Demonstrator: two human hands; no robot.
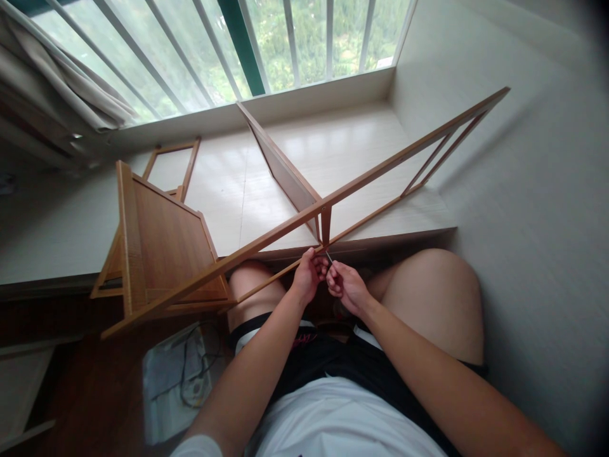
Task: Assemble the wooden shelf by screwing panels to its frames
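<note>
A long wooden frame (pixel 380 166) of thin brown rails runs slanting across the window ledge (pixel 223 184), from lower left to upper right. My left hand (pixel 309 274) is closed round the frame's lower rail, just below a short upright post (pixel 326 227). Close beside it, my right hand (pixel 345 285) pinches a thin metal tool (pixel 328 256) whose tip points up at the post's joint. A wooden panel (pixel 285 168) stands on edge behind the post.
A wooden shelf piece with a flat board (pixel 166 244) leans on the ledge at left. A small rectangular frame (pixel 171 165) lies flat behind it. A white bag with cables (pixel 176 381) sits on the floor. A white wall (pixel 523 222) is close on the right.
</note>
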